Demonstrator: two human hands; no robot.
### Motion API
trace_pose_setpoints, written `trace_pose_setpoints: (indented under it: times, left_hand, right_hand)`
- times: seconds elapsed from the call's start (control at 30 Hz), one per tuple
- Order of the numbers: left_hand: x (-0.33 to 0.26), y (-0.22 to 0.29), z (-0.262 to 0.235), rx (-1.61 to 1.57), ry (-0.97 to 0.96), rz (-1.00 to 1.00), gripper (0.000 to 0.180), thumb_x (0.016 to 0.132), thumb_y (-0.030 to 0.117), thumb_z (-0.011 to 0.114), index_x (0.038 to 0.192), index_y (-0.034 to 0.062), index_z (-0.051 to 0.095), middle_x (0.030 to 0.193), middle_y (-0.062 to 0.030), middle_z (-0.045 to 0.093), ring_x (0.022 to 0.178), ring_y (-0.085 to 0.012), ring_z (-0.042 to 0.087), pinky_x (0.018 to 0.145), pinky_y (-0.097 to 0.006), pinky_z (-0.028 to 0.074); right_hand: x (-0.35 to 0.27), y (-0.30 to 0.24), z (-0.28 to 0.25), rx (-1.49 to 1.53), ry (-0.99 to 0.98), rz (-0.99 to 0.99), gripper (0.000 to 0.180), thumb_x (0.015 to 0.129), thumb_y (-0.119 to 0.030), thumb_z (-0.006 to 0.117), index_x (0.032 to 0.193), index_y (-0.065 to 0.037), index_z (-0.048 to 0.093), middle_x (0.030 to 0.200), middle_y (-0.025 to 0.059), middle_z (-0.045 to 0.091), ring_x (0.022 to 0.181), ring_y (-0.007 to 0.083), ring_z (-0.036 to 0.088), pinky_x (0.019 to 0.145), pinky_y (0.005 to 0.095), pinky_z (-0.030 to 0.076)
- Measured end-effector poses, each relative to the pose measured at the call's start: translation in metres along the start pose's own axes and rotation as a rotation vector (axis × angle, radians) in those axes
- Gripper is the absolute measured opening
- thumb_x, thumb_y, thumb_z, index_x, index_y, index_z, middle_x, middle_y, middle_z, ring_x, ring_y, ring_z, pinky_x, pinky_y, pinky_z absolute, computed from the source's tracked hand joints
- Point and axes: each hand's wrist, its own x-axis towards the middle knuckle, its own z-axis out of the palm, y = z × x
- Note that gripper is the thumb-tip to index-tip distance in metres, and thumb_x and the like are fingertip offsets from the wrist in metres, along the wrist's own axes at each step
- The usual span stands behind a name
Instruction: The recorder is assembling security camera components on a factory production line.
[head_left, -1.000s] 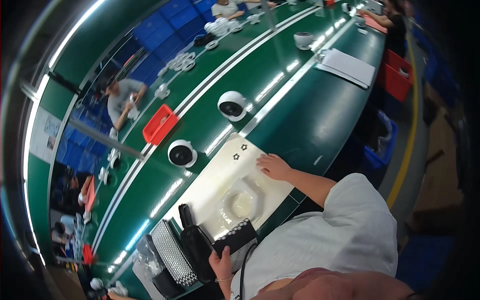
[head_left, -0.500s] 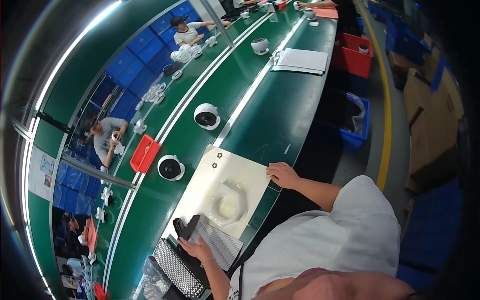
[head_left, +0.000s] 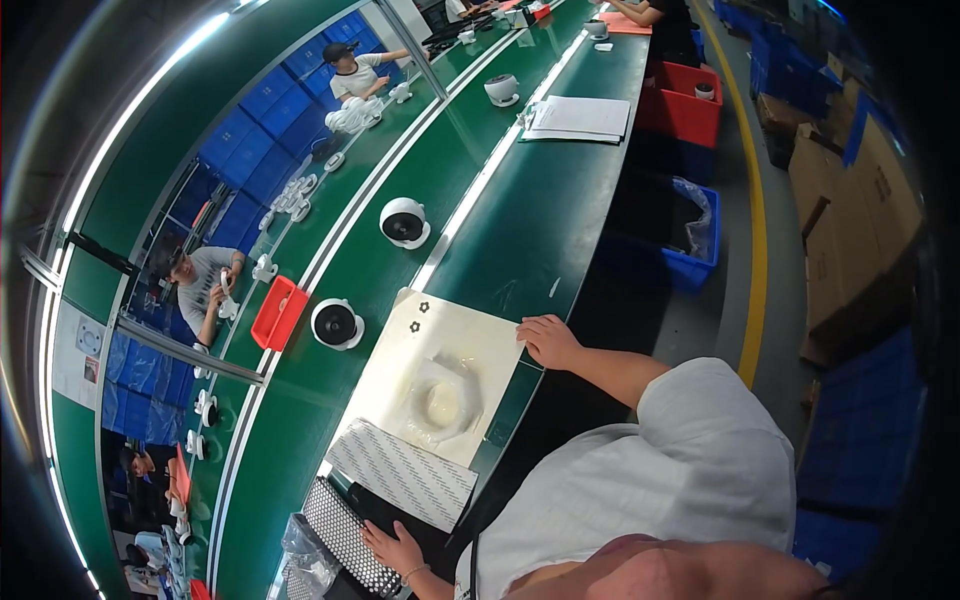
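Since half a second ago, the left hand has left the white sheet, covered in fine grey rows, which now lies flatter across the near-left end of a smooth cream board. That hand is open, fingers spread, beside a black sheet studded with pale dots; crinkled clear plastic lies next to it. The right hand rests loosely unfurled on the board's right edge, with nothing seen in its grasp. A translucent, glossy ring-shaped form sits on the board. Beyond, the green tabletop has a dull sheen and carries two rounded white devices with black faces, a red tray and clipped papers. Farther off, co-workers sit before stacked blue bins.
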Motion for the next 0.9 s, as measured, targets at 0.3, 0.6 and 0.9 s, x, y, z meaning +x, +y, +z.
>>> trace_pose_setpoints:
  times: [0.3,0.6,0.9]
  left_hand:
    - [0.005,-0.021,0.016,-0.447,0.030,0.080,0.055,0.077,0.022,0.050,0.125,0.0008,0.033,0.118,-0.0231,0.043,0.104,-0.0361,0.044,0.087,-0.036,0.036]
    - [0.005,-0.019,0.016,-0.442,0.036,0.067,0.055,0.077,0.023,0.049,0.124,-0.0002,0.034,0.118,-0.0218,0.044,0.104,-0.0352,0.045,0.087,-0.037,0.036]
    - [0.006,-0.017,0.014,-0.508,0.013,0.072,0.054,0.077,0.019,0.049,0.123,-0.0044,0.034,0.119,-0.0232,0.042,0.108,-0.0350,0.042,0.090,-0.035,0.033]
  right_hand:
    - [-0.001,-0.013,0.009,-0.052,-0.011,0.078,0.014,0.072,-0.013,0.050,0.085,-0.011,0.054,0.099,0.0023,0.053,0.102,0.0194,0.047,0.087,0.0347,0.032]
    - [-0.012,-0.058,0.036,-0.154,-0.048,0.272,0.026,0.076,-0.025,0.049,0.097,-0.011,0.052,0.114,0.0068,0.046,0.115,0.0254,0.035,0.096,0.0407,0.022]
    - [-0.010,-0.061,0.035,-0.180,-0.015,0.269,0.025,0.074,-0.023,0.050,0.096,-0.011,0.053,0.114,0.0075,0.046,0.114,0.0250,0.035,0.096,0.0404,0.022]
